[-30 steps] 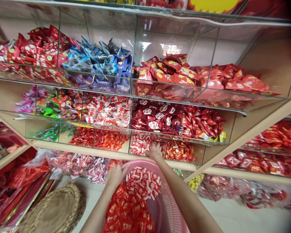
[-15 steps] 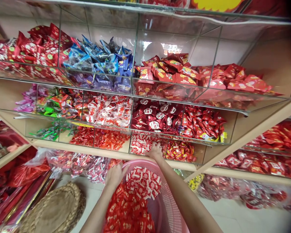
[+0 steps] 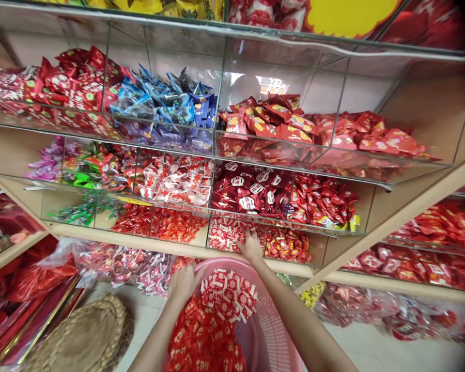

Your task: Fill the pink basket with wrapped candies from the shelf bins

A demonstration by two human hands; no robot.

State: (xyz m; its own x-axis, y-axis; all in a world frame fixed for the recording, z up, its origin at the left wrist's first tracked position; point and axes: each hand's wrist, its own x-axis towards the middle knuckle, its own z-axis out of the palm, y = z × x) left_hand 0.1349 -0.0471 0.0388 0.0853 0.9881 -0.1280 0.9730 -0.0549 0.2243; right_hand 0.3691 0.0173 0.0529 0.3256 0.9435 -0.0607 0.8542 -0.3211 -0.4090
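My left hand [image 3: 184, 281] is closed over the left rim of a pink plastic basket [image 3: 269, 305]. Inside the basket, small red-and-white wrapped candies [image 3: 229, 293] lie at the far side, and bright red wrapped candies [image 3: 207, 336] fill the near left part. Beyond the far rim, my right hand [image 3: 251, 247] reaches into a low shelf compartment of matching red-and-white candies [image 3: 227, 232]. Its fingers are slightly apart on the candies, with the tips partly hidden among them.
Clear-fronted shelves hold dark red packets [image 3: 251, 188], blue packets [image 3: 158, 98] and orange-marked red packets [image 3: 275, 121]. Red-and-yellow candies [image 3: 289, 244] lie right of my hand. Plastic bags of candy [image 3: 135, 266] sit beneath the shelf. A woven straw basket [image 3: 81, 336] stands on the floor at left.
The view has tilted slightly upward, showing more of the top shelf. My right hand has shifted a little within the compartment. My left hand keeps its hold on the basket.
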